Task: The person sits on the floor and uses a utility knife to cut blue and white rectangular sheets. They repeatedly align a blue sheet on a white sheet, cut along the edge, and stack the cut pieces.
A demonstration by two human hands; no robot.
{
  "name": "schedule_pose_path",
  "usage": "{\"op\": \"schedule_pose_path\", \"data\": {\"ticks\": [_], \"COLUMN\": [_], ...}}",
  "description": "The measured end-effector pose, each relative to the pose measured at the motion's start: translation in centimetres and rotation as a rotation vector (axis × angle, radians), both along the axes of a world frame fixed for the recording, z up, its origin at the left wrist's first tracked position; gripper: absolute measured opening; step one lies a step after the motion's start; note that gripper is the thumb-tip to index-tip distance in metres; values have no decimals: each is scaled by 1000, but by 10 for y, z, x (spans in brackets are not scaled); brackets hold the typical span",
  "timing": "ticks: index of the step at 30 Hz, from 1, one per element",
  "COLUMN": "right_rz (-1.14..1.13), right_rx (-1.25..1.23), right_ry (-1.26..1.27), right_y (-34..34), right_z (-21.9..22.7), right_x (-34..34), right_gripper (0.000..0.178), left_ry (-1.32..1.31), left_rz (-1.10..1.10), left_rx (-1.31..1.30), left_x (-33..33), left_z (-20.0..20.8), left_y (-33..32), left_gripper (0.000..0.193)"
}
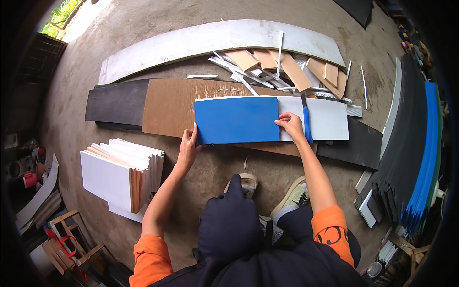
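A flat blue rectangular foam-like sheet (236, 119) lies over a longer white sheet (330, 119). My left hand (188, 146) grips the blue sheet's lower left corner, its thumb up along the edge. At the blue sheet's right edge, my right hand (290, 125) is closed in a pinch, thumb and fingertips on the border. Just right of that hand, a knife with a blue handle (307, 125) lies on the white sheet, its dark blade pointing away from me. Beneath these sits a brown wooden board (167, 107) resting on black sheets (117, 101).
Left of my legs stands a stack of white and tan panels (107, 172). Beyond the board are tan offcuts and white strips (291, 69), then a long white sheet (215, 36). Tall piles of black sheets (406, 134) and blue sheets (430, 143) line the right side.
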State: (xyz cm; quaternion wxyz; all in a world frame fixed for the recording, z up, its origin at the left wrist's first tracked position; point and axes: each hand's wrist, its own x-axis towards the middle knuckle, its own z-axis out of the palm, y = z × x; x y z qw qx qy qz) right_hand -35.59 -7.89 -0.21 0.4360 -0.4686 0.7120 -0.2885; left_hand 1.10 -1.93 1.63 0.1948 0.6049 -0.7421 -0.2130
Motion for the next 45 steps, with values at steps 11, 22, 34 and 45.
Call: {"op": "schedule_pose_path", "data": {"ticks": [11, 22, 34, 45], "right_rz": [-1, 14, -18, -71], "right_rx": [-12, -4, -107, -199], "right_ry": [34, 44, 47, 865], "right_y": [0, -2, 6, 35], "right_z": [4, 2, -3, 34], "right_x": [3, 3, 4, -42], "right_gripper": [24, 24, 23, 46], "left_ry": [-219, -395, -196, -232], "left_rz": [-66, -496, -612, -550], "left_rx": [-68, -89, -138, 111], "left_x": [-16, -156, -208, -196], "left_z": [3, 17, 9, 2], "left_y": [3, -51, -57, -69], "left_gripper": [98, 109, 99, 100]}}
